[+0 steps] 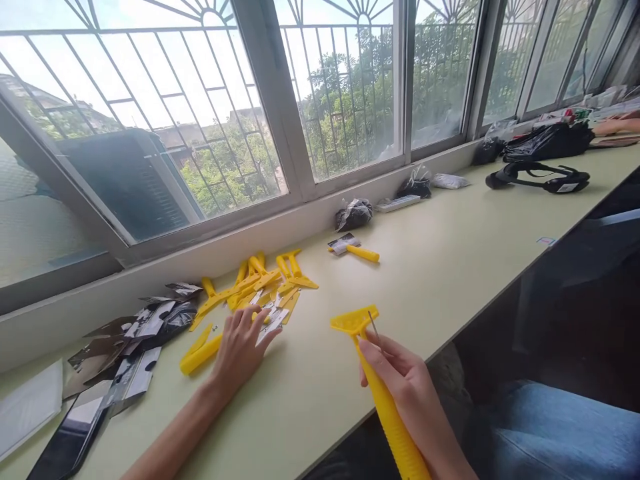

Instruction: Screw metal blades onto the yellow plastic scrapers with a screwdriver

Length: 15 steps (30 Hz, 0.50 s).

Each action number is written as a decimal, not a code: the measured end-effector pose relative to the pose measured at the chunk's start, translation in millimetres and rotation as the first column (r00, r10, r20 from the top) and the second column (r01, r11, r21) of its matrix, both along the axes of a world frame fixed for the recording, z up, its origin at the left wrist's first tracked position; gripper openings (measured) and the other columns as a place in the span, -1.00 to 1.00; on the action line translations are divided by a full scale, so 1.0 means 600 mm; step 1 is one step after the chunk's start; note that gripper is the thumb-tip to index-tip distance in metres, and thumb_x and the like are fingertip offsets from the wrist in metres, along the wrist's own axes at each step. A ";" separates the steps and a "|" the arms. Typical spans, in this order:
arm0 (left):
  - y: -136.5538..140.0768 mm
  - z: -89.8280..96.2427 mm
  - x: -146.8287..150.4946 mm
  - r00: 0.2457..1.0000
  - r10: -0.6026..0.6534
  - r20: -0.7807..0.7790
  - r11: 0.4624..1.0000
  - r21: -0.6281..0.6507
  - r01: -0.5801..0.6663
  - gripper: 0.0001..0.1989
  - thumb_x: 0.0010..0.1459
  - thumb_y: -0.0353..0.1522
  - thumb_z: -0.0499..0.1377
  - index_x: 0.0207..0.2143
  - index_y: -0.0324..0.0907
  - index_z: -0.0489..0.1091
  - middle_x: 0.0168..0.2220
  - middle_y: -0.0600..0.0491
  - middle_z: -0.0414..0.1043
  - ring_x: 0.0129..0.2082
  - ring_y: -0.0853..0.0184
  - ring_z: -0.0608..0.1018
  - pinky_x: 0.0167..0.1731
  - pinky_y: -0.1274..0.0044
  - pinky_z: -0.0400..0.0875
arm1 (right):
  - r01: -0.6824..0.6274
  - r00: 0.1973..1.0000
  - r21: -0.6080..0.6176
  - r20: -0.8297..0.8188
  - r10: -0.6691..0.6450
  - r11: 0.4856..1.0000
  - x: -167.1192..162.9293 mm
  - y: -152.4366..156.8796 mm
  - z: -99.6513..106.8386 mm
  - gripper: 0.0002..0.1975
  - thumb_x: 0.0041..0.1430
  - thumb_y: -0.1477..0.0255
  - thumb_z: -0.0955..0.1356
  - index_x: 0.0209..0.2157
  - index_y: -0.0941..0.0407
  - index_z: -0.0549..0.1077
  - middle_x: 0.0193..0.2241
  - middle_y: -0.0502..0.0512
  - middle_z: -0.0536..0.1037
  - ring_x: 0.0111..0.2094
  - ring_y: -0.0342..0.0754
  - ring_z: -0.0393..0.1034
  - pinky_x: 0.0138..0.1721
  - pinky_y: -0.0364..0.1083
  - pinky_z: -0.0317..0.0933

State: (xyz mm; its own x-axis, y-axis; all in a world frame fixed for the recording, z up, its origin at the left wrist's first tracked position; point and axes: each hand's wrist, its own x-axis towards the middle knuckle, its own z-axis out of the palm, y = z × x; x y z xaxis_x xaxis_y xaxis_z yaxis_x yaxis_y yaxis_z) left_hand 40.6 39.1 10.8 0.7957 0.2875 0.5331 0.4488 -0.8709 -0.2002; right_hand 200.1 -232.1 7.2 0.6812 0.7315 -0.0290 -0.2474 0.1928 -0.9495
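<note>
My right hand [395, 373] is closed around the ribbed handle of a yellow scraper [383, 400], its wide head pointing up and away from me. A thin metal rod [375, 328] sticks up from between the same fingers, beside the scraper head; its lower end is hidden. On the table, my left hand [245, 340] reaches to the near edge of a pile of yellow scraper parts [255, 283], fingers apart. White and metallic flat pieces [274, 321] lie by its fingertips, and I cannot tell whether they touch. A yellow scraper handle [200, 355] lies left of that hand.
Torn packaging [130, 340] and a black phone [67, 433] lie at the left. One packaged yellow scraper [363, 253] lies farther back. Black bagged bundles [354, 215] line the windowsill, with a black headset [540, 179] farther right. The table's front edge runs diagonally by my right hand.
</note>
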 end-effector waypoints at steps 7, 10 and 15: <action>0.012 0.003 0.019 0.999 0.030 -0.042 0.999 -0.043 -0.032 -0.67 0.28 -0.05 0.22 -0.18 -0.08 0.59 -0.17 -0.08 0.50 -0.12 0.05 0.47 -0.11 0.23 0.32 | -0.003 0.999 -0.014 0.053 0.004 1.000 0.001 0.004 -0.003 -0.50 0.22 -0.03 0.39 -0.22 0.17 0.55 -0.54 -0.02 0.38 -0.49 -0.15 0.15 -0.48 -0.17 0.03; 0.000 0.000 0.010 0.998 0.029 -0.055 0.997 -0.073 -0.033 -0.74 0.35 -0.14 0.16 -0.19 -0.03 0.61 -0.18 -0.04 0.49 -0.14 0.10 0.46 -0.13 0.28 0.30 | -0.025 0.997 -0.021 0.067 0.026 0.999 0.001 0.003 -0.004 -0.50 0.23 -0.02 0.38 -0.20 0.17 0.56 -0.54 -0.02 0.38 -0.49 -0.15 0.16 -0.48 -0.17 0.03; -0.011 -0.003 0.012 0.999 0.040 -0.036 0.994 -0.104 -0.044 -0.72 0.39 -0.26 0.09 -0.19 -0.09 0.61 -0.19 -0.06 0.50 -0.16 0.10 0.46 -0.16 0.31 0.29 | -0.053 0.994 -0.031 0.098 0.056 0.998 -0.001 0.001 -0.002 -0.49 0.27 -0.02 0.36 -0.10 0.17 0.55 -0.55 -0.03 0.38 -0.49 -0.16 0.15 -0.47 -0.17 0.02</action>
